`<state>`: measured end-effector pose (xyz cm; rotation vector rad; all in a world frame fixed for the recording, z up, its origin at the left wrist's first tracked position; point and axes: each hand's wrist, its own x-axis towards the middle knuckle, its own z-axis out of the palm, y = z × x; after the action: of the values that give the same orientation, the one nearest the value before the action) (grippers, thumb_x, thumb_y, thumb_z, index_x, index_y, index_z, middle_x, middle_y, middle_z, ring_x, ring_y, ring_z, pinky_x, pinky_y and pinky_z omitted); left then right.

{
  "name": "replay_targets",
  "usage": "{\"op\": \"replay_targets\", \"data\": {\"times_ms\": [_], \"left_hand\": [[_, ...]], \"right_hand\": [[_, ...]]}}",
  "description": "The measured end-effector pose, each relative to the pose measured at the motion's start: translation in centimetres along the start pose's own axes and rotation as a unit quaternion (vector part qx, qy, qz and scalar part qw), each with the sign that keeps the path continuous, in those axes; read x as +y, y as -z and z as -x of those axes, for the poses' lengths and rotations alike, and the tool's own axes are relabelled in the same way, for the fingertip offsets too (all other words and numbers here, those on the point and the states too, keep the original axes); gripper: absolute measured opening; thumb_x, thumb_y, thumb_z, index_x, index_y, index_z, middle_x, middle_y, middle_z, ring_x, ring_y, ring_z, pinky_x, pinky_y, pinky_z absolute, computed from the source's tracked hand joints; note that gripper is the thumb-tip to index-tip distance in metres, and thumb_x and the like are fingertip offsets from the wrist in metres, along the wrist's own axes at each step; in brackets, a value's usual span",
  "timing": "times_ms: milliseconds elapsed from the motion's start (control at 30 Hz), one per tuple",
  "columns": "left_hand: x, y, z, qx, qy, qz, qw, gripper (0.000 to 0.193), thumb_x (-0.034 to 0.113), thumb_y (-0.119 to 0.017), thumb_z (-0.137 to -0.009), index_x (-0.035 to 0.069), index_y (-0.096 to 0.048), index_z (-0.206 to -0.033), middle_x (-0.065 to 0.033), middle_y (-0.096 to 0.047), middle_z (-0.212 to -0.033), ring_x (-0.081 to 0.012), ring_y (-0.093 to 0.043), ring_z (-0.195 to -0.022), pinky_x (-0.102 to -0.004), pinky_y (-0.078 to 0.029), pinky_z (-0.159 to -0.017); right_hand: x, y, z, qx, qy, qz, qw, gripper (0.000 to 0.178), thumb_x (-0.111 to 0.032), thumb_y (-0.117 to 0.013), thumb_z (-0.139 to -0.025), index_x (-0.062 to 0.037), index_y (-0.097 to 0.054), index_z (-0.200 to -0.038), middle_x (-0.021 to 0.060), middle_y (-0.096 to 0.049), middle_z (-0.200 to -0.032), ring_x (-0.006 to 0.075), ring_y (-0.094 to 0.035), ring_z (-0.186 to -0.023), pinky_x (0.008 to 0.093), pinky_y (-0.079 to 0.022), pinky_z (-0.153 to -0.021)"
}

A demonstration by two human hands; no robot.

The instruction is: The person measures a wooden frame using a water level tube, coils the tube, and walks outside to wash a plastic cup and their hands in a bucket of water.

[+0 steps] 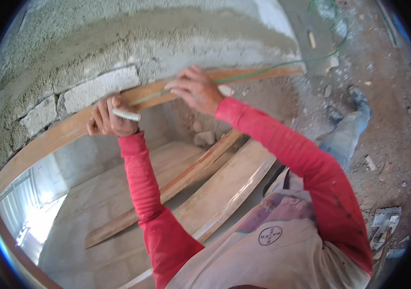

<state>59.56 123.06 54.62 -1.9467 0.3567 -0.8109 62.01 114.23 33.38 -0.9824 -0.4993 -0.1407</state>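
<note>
Head view: the left hand (pixel 114 118) grips a pale rod (pixel 127 114); the right hand (pixel 198 91) pinches a green hose (pixel 250 75) (along a wooden board (pixel 66 130)).

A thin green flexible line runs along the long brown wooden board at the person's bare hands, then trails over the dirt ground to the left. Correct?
Wrong side: in the head view, the thin green flexible line trails over the dirt ground to the right. It does run along the wooden board.
</note>
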Motion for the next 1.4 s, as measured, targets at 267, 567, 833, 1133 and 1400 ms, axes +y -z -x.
{"op": "replay_targets", "data": {"times_ms": [267,567,833,1133,1400], "left_hand": [[0.5,1.4,-1.4,0.002,0.044,0.021,0.999,0.029,0.024,-0.049,-0.095,0.013,-0.063,-0.072,-0.0026,-0.064,-0.077,-0.0206,-0.059,-0.075,-0.0355,-0.03,-0.082],[-0.9,0.9,0.1,-0.011,0.03,0.031,0.999,0.018,0.027,-0.058,-0.088,0.018,-0.064,-0.074,0.0038,-0.065,-0.079,-0.0137,-0.058,-0.076,-0.0348,-0.029,-0.083],[0.0,0.8,-0.7,-0.009,0.038,0.034,0.999,0.021,0.026,-0.058,-0.088,0.02,-0.06,-0.068,0.0082,-0.061,-0.074,-0.0105,-0.057,-0.075,-0.0335,-0.025,-0.084],[-0.3,0.6,-0.1,-0.009,0.031,0.022,0.999,0.021,0.027,-0.057,-0.089,0.02,-0.062,-0.07,0.0074,-0.061,-0.074,-0.0104,-0.057,-0.076,-0.0337,-0.026,-0.084],[-0.3,1.1,-0.1,-0.047,0.056,0.035,0.997,0.017,0.027,-0.058,-0.087,0.019,-0.063,-0.073,0.0066,-0.062,-0.078,-0.0108,-0.058,-0.079,-0.0338,-0.027,-0.085]], "right_hand": [[-1.8,0.7,-1.4,-0.022,0.013,0.024,0.999,0.012,-0.012,-0.067,-0.085,-0.0121,-0.07,-0.096,0.0068,-0.054,-0.088,0.027,-0.051,-0.087,0.0377,-0.044,-0.078],[-0.7,-0.1,-0.7,-0.031,0.012,0.033,0.999,0.013,-0.012,-0.067,-0.084,-0.0134,-0.072,-0.096,0.0073,-0.056,-0.085,0.027,-0.053,-0.085,0.0388,-0.045,-0.076],[-1.0,0.0,-0.5,-0.002,-0.01,0.014,1.0,0.017,-0.011,-0.07,-0.083,-0.0156,-0.072,-0.099,0.0042,-0.057,-0.086,0.0242,-0.053,-0.086,0.0361,-0.045,-0.077],[-1.0,0.0,-0.4,0.007,0.009,0.014,1.0,0.017,-0.01,-0.07,-0.082,-0.0158,-0.073,-0.098,0.0042,-0.057,-0.085,0.0241,-0.053,-0.086,0.0362,-0.045,-0.077],[-1.2,0.2,-0.5,-0.019,0.004,0.033,0.999,0.018,-0.009,-0.067,-0.084,-0.0146,-0.072,-0.1,0.0059,-0.056,-0.087,0.0256,-0.053,-0.087,0.0373,-0.044,-0.078]]}}
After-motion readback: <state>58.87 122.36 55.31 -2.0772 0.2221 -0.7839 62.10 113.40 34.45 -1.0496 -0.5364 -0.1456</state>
